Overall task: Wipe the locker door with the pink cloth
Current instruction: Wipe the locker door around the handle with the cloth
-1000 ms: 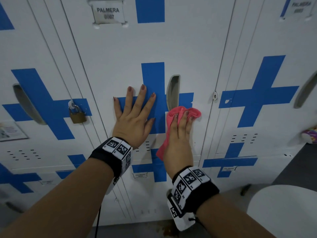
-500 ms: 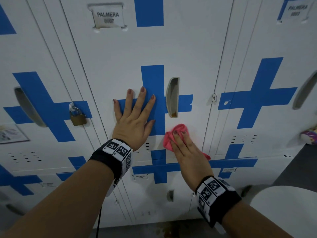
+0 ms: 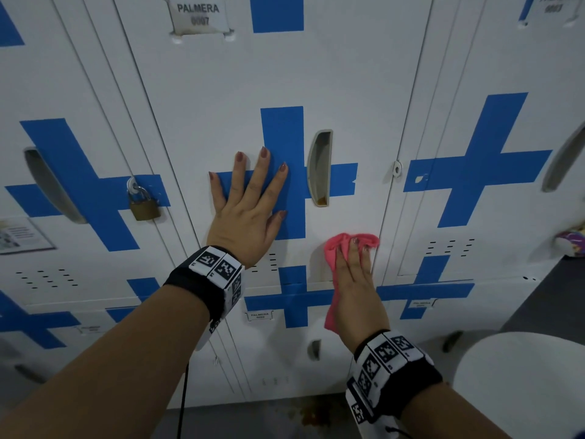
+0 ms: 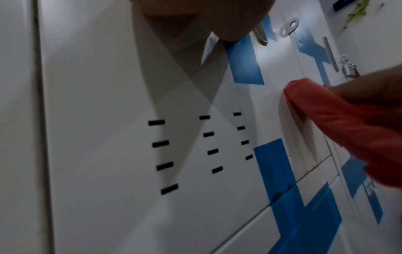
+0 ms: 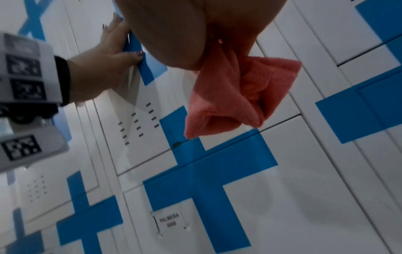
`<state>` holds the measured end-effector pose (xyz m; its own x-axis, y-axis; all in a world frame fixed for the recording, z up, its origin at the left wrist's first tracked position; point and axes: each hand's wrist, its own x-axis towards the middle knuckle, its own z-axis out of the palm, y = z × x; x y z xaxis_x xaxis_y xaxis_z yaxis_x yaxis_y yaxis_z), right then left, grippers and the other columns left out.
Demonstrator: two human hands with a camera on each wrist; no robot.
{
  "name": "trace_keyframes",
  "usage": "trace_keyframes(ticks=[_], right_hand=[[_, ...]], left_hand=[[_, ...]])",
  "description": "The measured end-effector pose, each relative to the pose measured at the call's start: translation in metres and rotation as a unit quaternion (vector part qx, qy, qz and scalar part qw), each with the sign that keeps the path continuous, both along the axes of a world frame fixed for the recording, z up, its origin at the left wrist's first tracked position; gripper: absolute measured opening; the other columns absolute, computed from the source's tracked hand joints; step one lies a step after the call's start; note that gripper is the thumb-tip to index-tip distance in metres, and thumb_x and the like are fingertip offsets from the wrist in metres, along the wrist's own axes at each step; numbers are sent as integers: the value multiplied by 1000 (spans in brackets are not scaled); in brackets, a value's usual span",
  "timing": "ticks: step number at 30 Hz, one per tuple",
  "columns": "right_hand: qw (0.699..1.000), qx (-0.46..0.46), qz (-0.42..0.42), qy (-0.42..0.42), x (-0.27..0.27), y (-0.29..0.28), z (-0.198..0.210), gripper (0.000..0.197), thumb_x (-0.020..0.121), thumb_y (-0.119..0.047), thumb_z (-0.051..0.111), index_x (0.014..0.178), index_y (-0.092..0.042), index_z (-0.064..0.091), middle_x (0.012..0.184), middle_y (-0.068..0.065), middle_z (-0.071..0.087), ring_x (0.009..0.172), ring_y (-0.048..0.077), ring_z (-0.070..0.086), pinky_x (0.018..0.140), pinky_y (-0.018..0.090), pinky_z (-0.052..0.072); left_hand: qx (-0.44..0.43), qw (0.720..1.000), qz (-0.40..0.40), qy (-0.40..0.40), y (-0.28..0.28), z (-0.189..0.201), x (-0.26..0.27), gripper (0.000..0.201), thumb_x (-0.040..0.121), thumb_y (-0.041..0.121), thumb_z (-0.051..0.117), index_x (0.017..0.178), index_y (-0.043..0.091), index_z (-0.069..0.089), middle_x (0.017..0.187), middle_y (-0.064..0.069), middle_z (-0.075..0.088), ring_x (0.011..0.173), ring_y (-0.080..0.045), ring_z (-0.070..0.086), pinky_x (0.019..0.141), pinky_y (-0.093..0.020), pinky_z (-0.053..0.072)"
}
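Observation:
The white locker door (image 3: 285, 74) with a blue cross fills the middle of the head view. My left hand (image 3: 253, 201) lies flat on it with its fingers spread, left of the recessed handle (image 3: 319, 167). Low on the door near its right edge, my right hand (image 3: 354, 274) presses the pink cloth (image 3: 335, 245) against the metal with straight fingers; its thumb is hidden. A tail of the cloth hangs down past the wrist. The cloth (image 5: 239, 96) shows bunched under the palm in the right wrist view, and the cloth (image 4: 337, 120) shows beside the vent slots (image 4: 206, 142) in the left wrist view.
A brass padlock (image 3: 144, 207) hangs on the locker to the left. A hasp (image 3: 396, 168) sticks out at the door's right edge. A name plate (image 3: 199, 15) sits above. A white rounded object (image 3: 522, 384) stands at the lower right, and lower lockers lie beneath.
My right hand carried the cloth from beside the handle down the door, then right towards its lower right edge. My left hand has stayed flat in place.

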<state>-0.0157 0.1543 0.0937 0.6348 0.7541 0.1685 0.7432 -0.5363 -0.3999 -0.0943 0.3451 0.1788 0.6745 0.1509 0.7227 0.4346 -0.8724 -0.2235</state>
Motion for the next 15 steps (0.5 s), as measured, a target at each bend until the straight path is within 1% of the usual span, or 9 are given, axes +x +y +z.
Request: trace_keyframes(ticks=[1,3,5,7,8,9,11,13,15], right_hand=[[1000,15,-2,5,0,0,-2,128,71,-23,81,140,-23,-27,144,-8,-38,137,14,-29,106,22,-15],[999,42,-26,-23,1,-2,-4,126,72,-18,80,144,-22,-23,150,-7,-32,140,12,-20,105,16,-12],[993,90,-69,-30,2,-5,0,128,66,-19,83,149,-20,-14,155,-2,-25,142,14,-15,107,19,-5],[994,72,-84,-17,1,-4,9,141,57,-37,85,147,-15,-21,154,2,-27,143,20,-22,110,25,-9],[995,55,-84,-24,0,-2,13,142,57,-45,82,144,-13,-26,153,4,-29,142,23,-24,112,29,-11],[995,49,-86,-27,-1,1,16,140,61,-46,79,143,-12,-28,153,6,-31,142,26,-25,111,31,-10],[991,82,-99,32,-4,8,19,130,67,-35,79,143,-15,-24,152,4,-32,141,24,-26,111,29,-5],[979,142,-111,99,-9,16,20,119,73,-20,76,146,-16,-19,153,3,-30,140,21,-27,117,34,-2],[962,187,-132,152,-15,25,20,104,81,-7,67,148,-16,-13,153,3,-29,142,20,-24,119,40,1]], left_hand=[[1,1000,1,0,-1,0,-1,72,92,40,48,151,23,10,157,-4,-3,143,-35,-2,108,-55,-15],[-1,1000,3,-2,-4,2,-1,73,92,38,50,151,23,10,157,-5,-3,143,-36,-2,109,-57,-14],[-7,1000,1,-5,-7,2,-3,73,92,34,54,151,22,12,157,-5,-2,143,-36,-1,109,-61,-8],[-6,1000,-2,0,-9,-2,-4,74,90,30,57,150,20,15,156,-6,1,143,-36,0,108,-63,-3],[-4,1000,-4,5,-9,-5,-5,74,89,28,58,149,20,16,156,-6,1,143,-36,0,107,-63,-3],[-4,1000,-7,10,-8,-9,-6,74,89,27,59,149,20,16,156,-6,2,143,-35,0,108,-62,-5],[0,1000,-10,20,-2,-16,-8,73,90,27,55,150,23,14,157,-5,2,143,-35,-1,110,-56,-14],[6,1000,-10,28,3,-19,-9,70,91,29,49,150,24,12,157,-5,3,144,-32,-4,109,-51,-20],[8,999,-10,31,5,-20,-8,69,90,32,46,150,24,11,157,-4,2,144,-28,-11,109,-50,-21]])
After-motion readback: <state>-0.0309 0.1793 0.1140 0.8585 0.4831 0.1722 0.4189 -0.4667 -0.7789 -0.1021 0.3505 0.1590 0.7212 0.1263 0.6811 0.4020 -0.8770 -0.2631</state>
